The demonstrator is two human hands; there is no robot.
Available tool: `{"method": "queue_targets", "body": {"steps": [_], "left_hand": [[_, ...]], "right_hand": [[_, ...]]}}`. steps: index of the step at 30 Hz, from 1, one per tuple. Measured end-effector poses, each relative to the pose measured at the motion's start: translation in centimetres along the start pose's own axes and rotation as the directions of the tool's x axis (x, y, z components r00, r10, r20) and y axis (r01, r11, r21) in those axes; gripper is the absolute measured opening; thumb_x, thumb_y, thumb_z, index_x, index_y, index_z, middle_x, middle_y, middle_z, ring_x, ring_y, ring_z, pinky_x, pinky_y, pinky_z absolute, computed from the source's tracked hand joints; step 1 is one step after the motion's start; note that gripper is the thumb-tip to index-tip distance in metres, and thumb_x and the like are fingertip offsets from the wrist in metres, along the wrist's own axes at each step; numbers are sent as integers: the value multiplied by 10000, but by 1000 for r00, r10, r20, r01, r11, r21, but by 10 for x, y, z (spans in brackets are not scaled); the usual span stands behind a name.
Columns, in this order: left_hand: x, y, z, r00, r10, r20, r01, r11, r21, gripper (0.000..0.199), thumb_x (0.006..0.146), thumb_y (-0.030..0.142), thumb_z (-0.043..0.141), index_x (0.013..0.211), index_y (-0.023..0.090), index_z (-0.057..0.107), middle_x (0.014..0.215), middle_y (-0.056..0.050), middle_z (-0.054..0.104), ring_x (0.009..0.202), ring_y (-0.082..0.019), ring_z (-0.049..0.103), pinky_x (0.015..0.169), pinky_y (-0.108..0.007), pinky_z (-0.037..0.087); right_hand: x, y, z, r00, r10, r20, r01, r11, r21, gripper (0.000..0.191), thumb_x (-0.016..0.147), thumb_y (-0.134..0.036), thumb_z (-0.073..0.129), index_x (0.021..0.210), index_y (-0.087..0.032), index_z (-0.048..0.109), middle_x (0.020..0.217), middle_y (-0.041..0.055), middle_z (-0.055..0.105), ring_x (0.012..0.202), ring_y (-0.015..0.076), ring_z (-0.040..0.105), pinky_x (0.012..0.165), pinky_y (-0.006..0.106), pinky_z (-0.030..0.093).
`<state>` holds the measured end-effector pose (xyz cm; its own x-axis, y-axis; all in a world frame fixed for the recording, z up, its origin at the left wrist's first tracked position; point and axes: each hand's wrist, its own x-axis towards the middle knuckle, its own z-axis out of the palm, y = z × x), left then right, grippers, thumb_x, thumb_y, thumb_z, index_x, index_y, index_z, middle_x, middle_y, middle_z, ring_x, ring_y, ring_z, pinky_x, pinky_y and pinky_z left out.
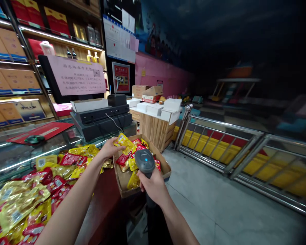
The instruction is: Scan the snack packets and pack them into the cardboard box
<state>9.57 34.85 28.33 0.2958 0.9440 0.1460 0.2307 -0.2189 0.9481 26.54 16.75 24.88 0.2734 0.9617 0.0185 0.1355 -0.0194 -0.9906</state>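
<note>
Left hand (109,149) pinches yellow packet (125,144) over the carton (122,180). Right hand (154,186) grips scanner (145,160) by handle, so its head is free

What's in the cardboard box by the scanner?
The cardboard box holds red and yellow packets, with bare cardboard at near left. The scanner and right hand block part of the view; anything beneath the top packets is hidden.

Snack packets and a scanner
My left hand (111,148) grips a yellow packet (124,143); my right (153,185) holds the scanner (145,161).
</note>
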Motion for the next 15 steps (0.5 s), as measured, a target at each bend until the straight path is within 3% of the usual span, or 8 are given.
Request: {"method": "queue_targets", "body": {"steps": [7,11,15], "left_hand": [[18,11,57,962,35,270,-10,996,-91,458,484,536,906,663,170,696,680,-20,734,710,-204,668,722,-313,532],[19,14,78,951,67,302,-24,990,-142,412,495,451,909,702,166,696,687,2,720,690,-170,636,702,-284,506],[20,15,87,948,95,303,-45,985,-167,405,488,409,913,722,153,705,681,18,705,655,-138,597,687,-258,473]], "right_hand": [[8,-20,-21,997,-53,-61,55,998,26,127,795,-291,654,863,-231,565,492,-61,562,378,147,525,391,243,442],[16,-18,-25,995,-14,-95,18,999,32,147,805,-292,644,912,-228,567,501,-58,572,397,161,553,378,241,448],[22,-8,-27,994,-44,-104,46,999,20,136,821,-297,638,917,-227,571,497,-61,568,393,155,549,376,234,447]]}}
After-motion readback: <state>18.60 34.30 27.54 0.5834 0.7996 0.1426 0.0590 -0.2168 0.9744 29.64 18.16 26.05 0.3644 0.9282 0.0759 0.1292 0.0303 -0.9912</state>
